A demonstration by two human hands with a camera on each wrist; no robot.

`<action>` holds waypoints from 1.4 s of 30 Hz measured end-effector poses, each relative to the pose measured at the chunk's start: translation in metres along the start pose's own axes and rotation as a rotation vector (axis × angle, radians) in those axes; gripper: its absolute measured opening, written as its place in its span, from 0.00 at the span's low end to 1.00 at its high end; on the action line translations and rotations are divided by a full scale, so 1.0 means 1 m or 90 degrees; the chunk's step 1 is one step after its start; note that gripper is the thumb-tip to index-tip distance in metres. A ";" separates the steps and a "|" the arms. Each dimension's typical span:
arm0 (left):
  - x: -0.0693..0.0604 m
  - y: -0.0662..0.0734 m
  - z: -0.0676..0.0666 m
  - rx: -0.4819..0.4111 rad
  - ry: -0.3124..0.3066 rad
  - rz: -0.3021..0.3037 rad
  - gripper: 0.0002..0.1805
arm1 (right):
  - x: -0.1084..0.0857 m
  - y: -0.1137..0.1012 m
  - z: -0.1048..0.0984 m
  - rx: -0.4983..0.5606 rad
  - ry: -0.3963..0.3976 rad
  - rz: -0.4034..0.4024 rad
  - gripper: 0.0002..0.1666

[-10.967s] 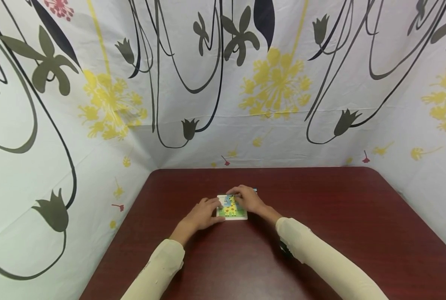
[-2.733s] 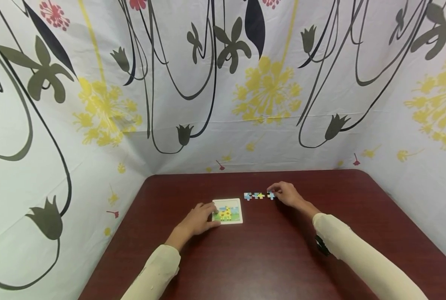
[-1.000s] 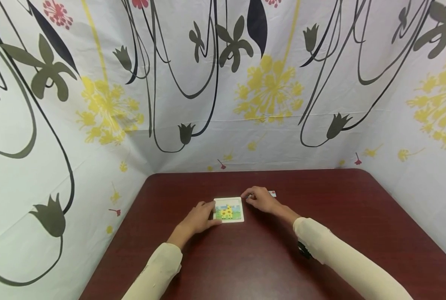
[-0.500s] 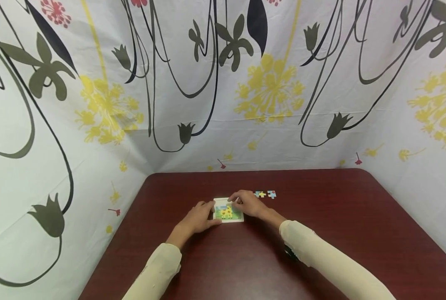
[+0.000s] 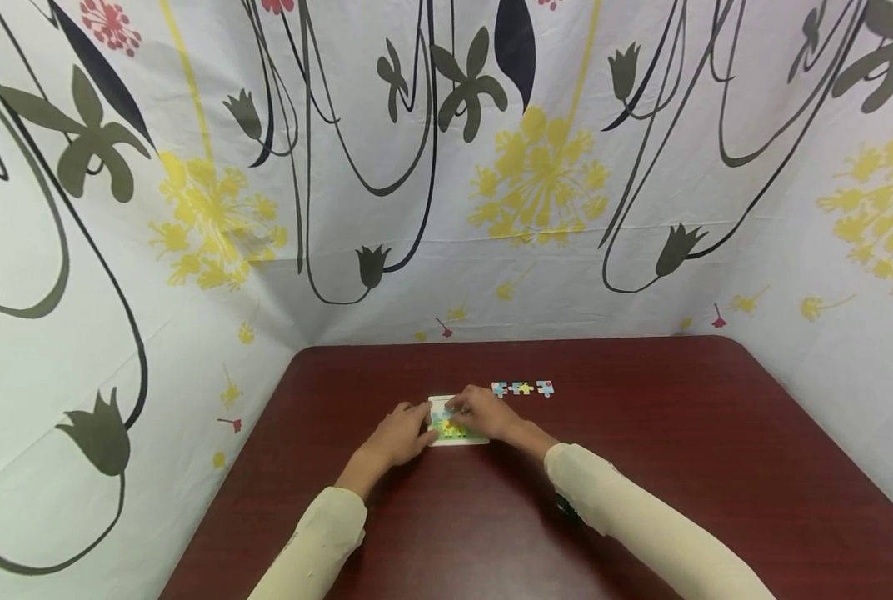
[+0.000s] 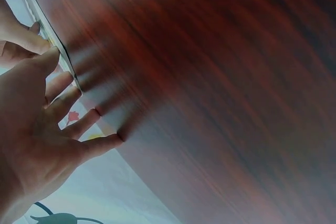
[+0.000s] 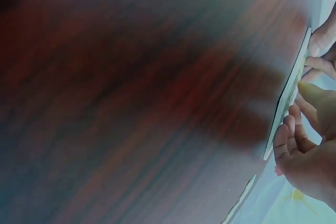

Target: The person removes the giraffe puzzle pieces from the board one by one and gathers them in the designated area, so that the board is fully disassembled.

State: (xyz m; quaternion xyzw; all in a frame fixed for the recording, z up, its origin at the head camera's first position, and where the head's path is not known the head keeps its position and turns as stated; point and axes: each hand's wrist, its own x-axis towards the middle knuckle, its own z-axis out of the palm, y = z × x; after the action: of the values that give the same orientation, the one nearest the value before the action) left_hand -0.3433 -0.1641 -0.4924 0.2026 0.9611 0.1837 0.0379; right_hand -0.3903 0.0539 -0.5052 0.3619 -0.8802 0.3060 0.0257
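Note:
On the table a small white-framed jigsaw puzzle [image 5: 465, 442] with a giraffe picture lies flat, its top strip white and bare, its middle partly covered by fingers. My left hand [image 5: 397, 435] rests at its left side, fingers spread and fairly straight, thumb on the near left part; the left wrist view shows this left hand [image 6: 39, 124] with two fingertips at the frame's edge. My right hand [image 5: 487, 414] reaches over the puzzle with curled fingers and appears to pinch a puzzle piece there, mostly hidden. From the side, the right hand [image 7: 310, 150] has its thumb on the puzzle.
Several loose jigsaw pieces [image 5: 523, 388] lie in a row behind and right of the puzzle. The dark red table [image 5: 641, 450] has rounded far corners. A patterned cloth [image 5: 446, 275] hangs along the back and sides.
The right hand has moved left from the row of loose pieces onto the puzzle, uncovering the row. The left thumb has shifted slightly inward. Earlier still, pieces covered part of the now bare top strip.

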 end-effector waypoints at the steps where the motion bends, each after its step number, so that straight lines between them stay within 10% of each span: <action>1: 0.000 0.001 0.000 0.001 0.001 0.000 0.14 | 0.000 0.000 0.000 0.004 -0.001 -0.002 0.13; 42: 0.000 0.001 -0.002 0.017 -0.006 0.011 0.12 | 0.000 -0.001 0.001 0.071 0.035 0.029 0.09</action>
State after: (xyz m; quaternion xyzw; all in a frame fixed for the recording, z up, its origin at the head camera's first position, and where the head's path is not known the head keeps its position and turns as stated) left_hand -0.3437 -0.1639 -0.4904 0.2121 0.9616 0.1699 0.0381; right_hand -0.3899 0.0525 -0.5057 0.3339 -0.8688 0.3649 0.0227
